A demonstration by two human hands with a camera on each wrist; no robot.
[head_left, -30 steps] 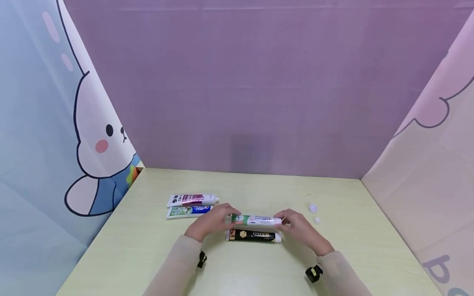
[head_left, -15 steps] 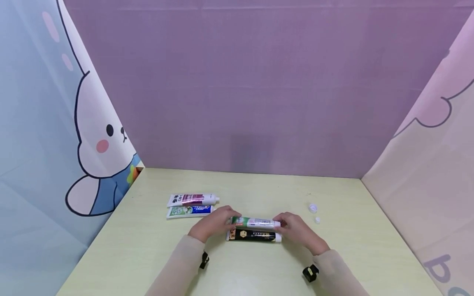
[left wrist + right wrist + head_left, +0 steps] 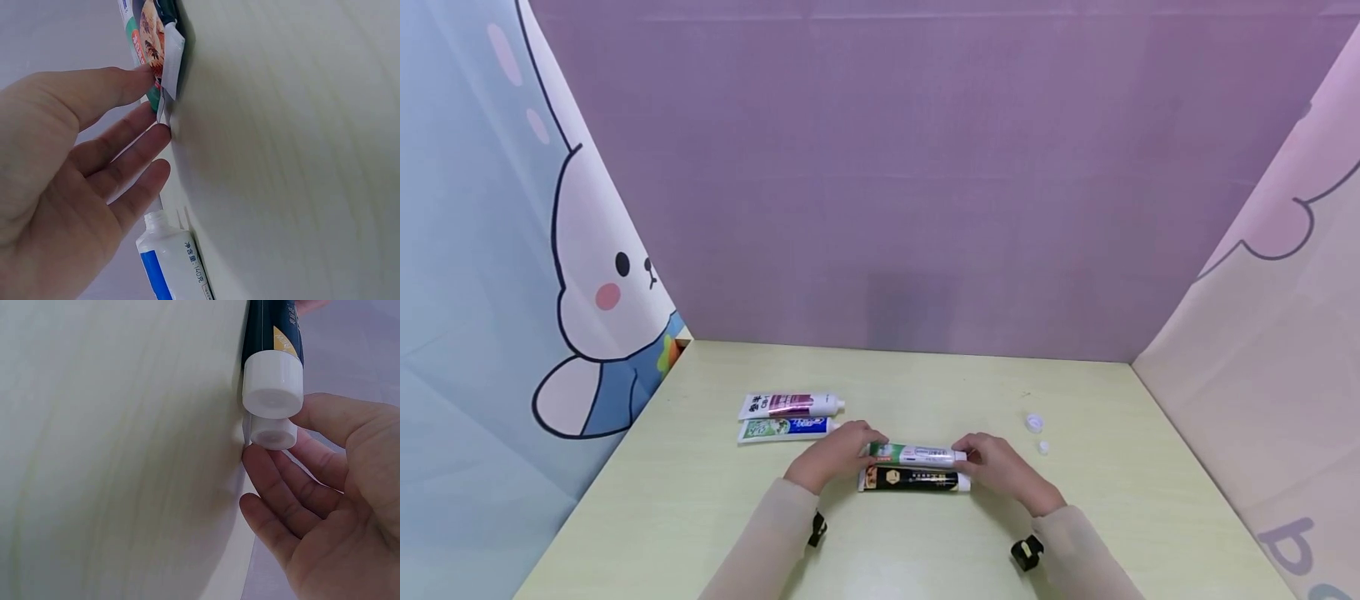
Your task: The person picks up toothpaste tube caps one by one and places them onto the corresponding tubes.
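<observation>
A white and green toothpaste tube [image 3: 917, 455] lies crosswise between my hands, just behind a black toothpaste tube [image 3: 925, 481] and close against it. With thumb and fingers my left hand [image 3: 833, 455] pinches its flat crimped end. At the other end, my right hand [image 3: 1006, 472] pinches it by its white cap [image 3: 274, 434]. In the right wrist view the black tube's larger white cap [image 3: 273, 384] partly covers that grip. My left thumb, in the left wrist view, lies beside the black tube's crimped end [image 3: 175, 61].
Left of my hands, a purple and white tube [image 3: 790, 406] lies behind a blue and green tube [image 3: 784, 429]. The latter's bare threaded nozzle [image 3: 155, 220] shows in the left wrist view. Two loose white caps, a larger cap [image 3: 1033, 423] and a smaller cap [image 3: 1043, 447], lie at right.
Both hands have brought the white and green tube slightly toward me and down, from a little apart to right behind the black tube. The other tubes and loose caps have stayed put.
</observation>
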